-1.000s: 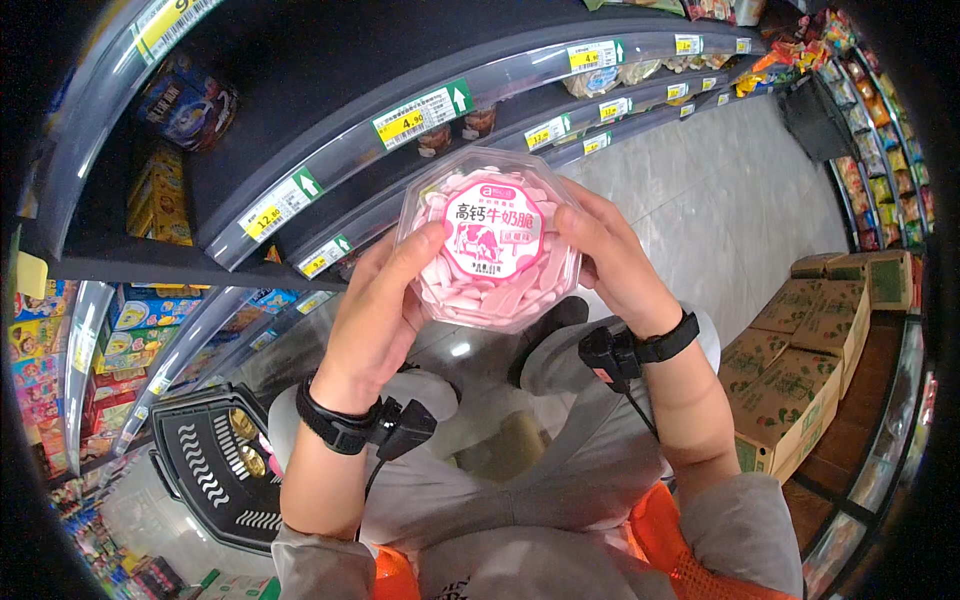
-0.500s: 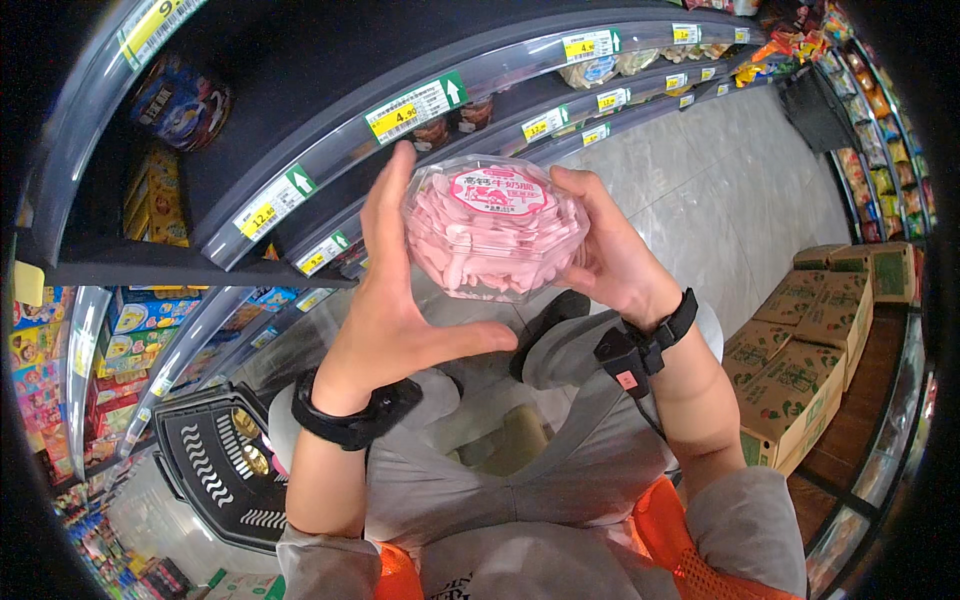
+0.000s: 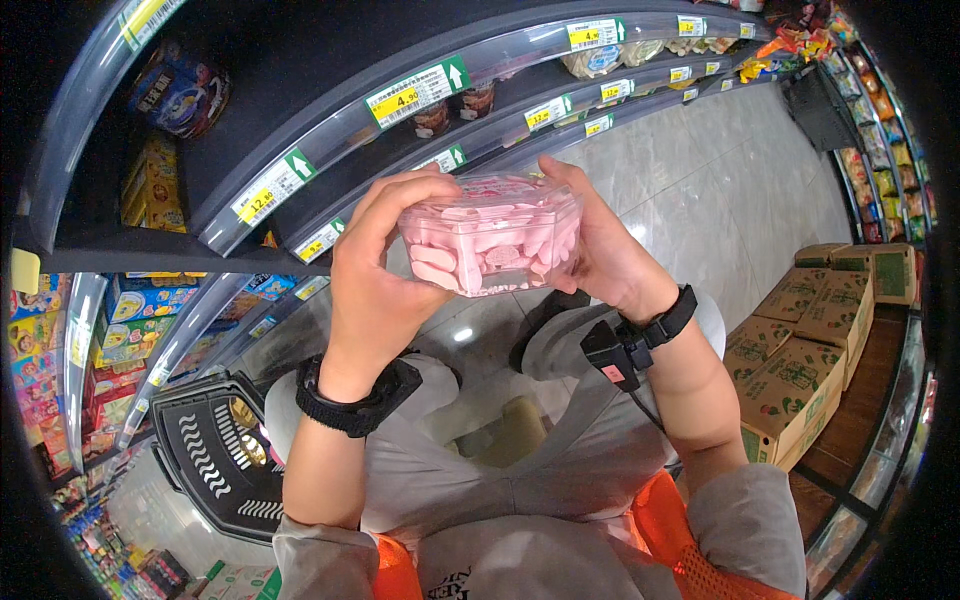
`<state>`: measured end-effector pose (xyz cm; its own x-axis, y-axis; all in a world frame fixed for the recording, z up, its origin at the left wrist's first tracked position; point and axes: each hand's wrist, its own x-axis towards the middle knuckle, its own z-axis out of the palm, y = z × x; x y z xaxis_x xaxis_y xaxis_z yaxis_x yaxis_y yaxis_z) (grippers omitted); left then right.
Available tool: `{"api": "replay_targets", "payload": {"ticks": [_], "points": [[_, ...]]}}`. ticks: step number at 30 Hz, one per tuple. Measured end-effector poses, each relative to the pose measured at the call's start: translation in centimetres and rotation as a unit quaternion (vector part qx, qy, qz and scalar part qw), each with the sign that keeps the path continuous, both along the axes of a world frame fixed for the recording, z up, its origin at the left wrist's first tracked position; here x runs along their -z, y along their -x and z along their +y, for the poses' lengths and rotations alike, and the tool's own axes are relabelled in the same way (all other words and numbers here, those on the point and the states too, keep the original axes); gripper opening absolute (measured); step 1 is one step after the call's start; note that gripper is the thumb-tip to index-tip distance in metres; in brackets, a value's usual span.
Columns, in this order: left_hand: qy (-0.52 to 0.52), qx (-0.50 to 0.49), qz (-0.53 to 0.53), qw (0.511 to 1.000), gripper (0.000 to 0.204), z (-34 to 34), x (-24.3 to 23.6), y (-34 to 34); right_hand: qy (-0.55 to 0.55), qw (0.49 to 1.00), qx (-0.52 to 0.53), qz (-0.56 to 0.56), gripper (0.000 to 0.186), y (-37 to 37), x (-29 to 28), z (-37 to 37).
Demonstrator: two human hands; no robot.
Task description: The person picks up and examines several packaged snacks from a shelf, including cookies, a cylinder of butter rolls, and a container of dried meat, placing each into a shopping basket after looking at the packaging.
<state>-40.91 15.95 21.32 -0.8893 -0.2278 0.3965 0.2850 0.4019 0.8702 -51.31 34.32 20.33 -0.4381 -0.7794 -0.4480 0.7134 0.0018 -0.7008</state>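
Note:
Between my two hands is a clear plastic tub (image 3: 490, 240) with many sides, filled with flat pink candy pieces. Its side faces me, so the labelled lid shows only as a thin slanted strip. My left hand (image 3: 385, 240) is closed around the left side, fingers over the upper edge and thumb low at the front. My right hand (image 3: 612, 245) grips the right side, its fingertips partly hidden behind the tub. The tub is held in the air above my knees, in front of the shelves.
Dark shelves with price rails (image 3: 415, 95) curve across the left and top. A blue tub (image 3: 180, 92) stands on one shelf. At lower left is a black basket (image 3: 205, 450) on the floor. Cardboard cartons (image 3: 790, 395) are stacked at right, near snack racks (image 3: 880, 140).
My left hand, spread beside the tub before, has closed on its left side. The tub has tipped so its side faces me instead of its lid label.

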Motion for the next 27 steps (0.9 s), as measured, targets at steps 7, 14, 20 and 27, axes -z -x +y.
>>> {"api": "replay_targets", "payload": {"ticks": [7, 14, 20, 27], "points": [[-0.027, 0.025, -0.01, 0.999, 0.053, -0.1, 0.0, -0.1, -0.032, 0.999, 0.009, 0.007, 0.067, -0.2, -0.3, -0.1], [-0.04, 0.026, -0.033, 0.998, 0.056, -0.1, -0.1, -0.2, -0.05, 0.999, 0.017, -0.004, 0.064, -0.3, -0.2, 0.0], [-0.072, 0.033, -0.066, 0.995, 0.057, -0.1, 0.1, -0.4, -0.078, 0.996, -0.031, 0.009, 0.067, 0.2, 0.9, 0.7], [-0.162, 0.038, -0.139, 0.976, 0.055, -0.6, -0.7, -0.7, -0.186, 0.964, 0.002, 0.191, 0.076, -0.2, 0.5, 0.7]]}}
